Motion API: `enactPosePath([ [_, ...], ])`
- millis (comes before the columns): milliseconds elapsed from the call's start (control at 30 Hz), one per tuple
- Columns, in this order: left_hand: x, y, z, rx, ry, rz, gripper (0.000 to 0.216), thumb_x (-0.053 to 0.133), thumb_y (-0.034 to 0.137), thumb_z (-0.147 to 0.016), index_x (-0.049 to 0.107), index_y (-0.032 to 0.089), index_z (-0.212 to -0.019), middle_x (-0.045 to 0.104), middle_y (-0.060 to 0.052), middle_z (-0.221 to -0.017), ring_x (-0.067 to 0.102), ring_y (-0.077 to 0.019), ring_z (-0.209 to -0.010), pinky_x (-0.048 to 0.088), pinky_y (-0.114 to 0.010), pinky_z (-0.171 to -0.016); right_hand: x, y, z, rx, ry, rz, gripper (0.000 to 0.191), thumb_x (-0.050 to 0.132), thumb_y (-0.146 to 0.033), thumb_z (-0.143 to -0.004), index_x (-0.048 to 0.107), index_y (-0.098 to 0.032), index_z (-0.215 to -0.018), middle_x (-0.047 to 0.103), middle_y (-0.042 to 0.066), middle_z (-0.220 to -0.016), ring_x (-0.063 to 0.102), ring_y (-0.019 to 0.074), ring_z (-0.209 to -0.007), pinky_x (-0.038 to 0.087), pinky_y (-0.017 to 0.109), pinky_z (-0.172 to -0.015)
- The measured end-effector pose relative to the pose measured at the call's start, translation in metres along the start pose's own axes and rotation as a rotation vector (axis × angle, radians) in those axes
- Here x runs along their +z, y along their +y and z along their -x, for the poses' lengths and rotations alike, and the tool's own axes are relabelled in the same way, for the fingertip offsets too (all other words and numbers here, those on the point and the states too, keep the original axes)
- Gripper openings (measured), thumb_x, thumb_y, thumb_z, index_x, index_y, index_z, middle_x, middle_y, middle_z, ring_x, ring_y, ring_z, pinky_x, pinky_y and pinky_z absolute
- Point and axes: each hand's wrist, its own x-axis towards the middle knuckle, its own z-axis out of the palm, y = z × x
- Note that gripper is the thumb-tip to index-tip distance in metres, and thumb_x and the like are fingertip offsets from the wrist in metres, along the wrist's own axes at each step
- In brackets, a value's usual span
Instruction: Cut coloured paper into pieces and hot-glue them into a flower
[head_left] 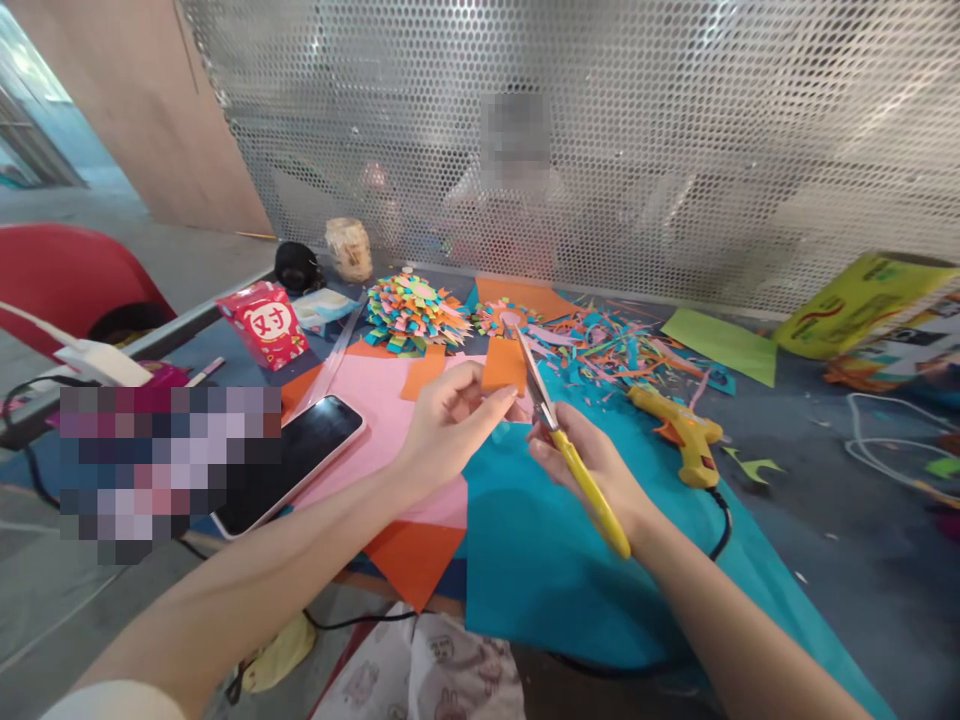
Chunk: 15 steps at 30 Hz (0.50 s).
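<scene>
Between the thumb and fingers of my left hand (454, 410) is a small orange paper piece (502, 366), held up over the pink paper (375, 400). My right hand (589, 460) grips yellow-handled scissors (581, 480), their blades pointing up and away along the paper's right edge. Whether the blades touch the paper I cannot tell. Another orange strip (424, 372) lies just left of my left hand. Behind it stand a fringed, many-coloured paper ball (412, 312) and a smaller fringed paper flower (508, 318). Teal paper (555, 560) spreads beneath my right hand.
A yellow glue gun (682, 435) with a black cord lies right of my right hand, near a heap of paper shreds (622, 345). At left are a phone (292, 465) and a red packet (262, 325). Perforated metal (600, 130) rises behind the table; large rolls (862, 305) stand right.
</scene>
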Motion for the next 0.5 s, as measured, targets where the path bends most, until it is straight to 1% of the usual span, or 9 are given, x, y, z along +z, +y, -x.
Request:
enactPosePath([
  [100,-0.0005,0.0016,-0.0009,-0.018,0.028,-0.013,0.032,0.075,0.041,-0.073,0.054,0.019,-0.065,0.067,0.0,-0.061,0.06,-0.0099,-0.053,0.049,-0.021,-0.049,0.0007,0.0,0.0006,0.005,-0.004,-0.048,0.05,0.07,-0.066,-0.065,0.044,-0.024,-0.073,0.043,-0.006,-0.062,0.037,0.0101,-0.053,0.032,0.026,-0.046],
  [267,-0.0011,0.001,-0.002,-0.017,0.047,-0.019,0.029,0.074,0.041,-0.073,0.057,0.018,-0.069,0.066,0.0,-0.061,0.058,-0.0092,-0.052,0.048,-0.021,-0.049,0.0013,0.0022,-0.0001,0.022,0.021,-0.068,0.05,0.073,-0.064,-0.063,0.044,-0.024,-0.071,0.042,-0.007,-0.059,0.036,0.0093,-0.05,0.03,0.025,-0.044],
  [400,-0.0025,0.0004,-0.0037,0.058,0.085,-0.027,0.032,0.072,0.042,-0.075,0.053,0.019,-0.065,0.063,0.001,-0.057,0.055,-0.0084,-0.049,0.048,-0.022,-0.05,0.0009,0.0039,-0.001,0.037,0.028,-0.108,0.05,0.074,-0.062,-0.063,0.043,-0.024,-0.071,0.037,-0.009,-0.056,0.03,0.0077,-0.047,0.024,0.024,-0.04],
  [500,-0.0051,0.0009,-0.0058,0.11,0.117,-0.013,0.03,0.071,0.039,-0.077,0.051,0.019,-0.066,0.062,0.002,-0.057,0.055,-0.0085,-0.05,0.045,-0.022,-0.05,0.0011,0.0036,-0.0012,0.047,0.018,-0.138,0.049,0.075,-0.06,-0.062,0.043,-0.024,-0.069,0.034,-0.01,-0.054,0.027,0.0069,-0.046,0.022,0.023,-0.039],
])
